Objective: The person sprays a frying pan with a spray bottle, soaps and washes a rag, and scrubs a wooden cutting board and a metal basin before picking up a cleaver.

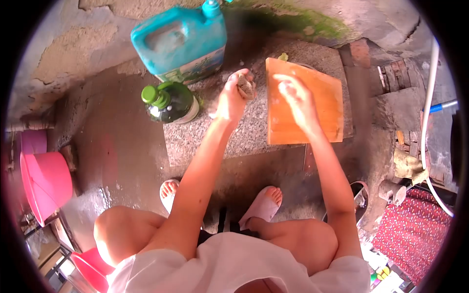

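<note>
In the head view, my left hand (232, 97) is closed around a greyish-brown mesh scrubber (247, 87) above the speckled stone slab (195, 141). My right hand (297, 97) is over the face of an orange-brown wooden board (320, 107), with one finger stretched out and the others loosely bent. Nothing shows in that hand, and whether it touches the board is unclear. The board stands tilted on the slab. Left of my left hand is a dark green bottle with a bright green cap (171, 101). Behind the bottle stands a large teal jug (183, 41).
A pink basin (46, 183) is at the far left, with a red tub (93, 268) below it. A white hose (430, 93) runs down the right side near a red patterned cloth (413, 232). The floor (88, 122) looks wet. A mossy wall (303, 24) borders the back.
</note>
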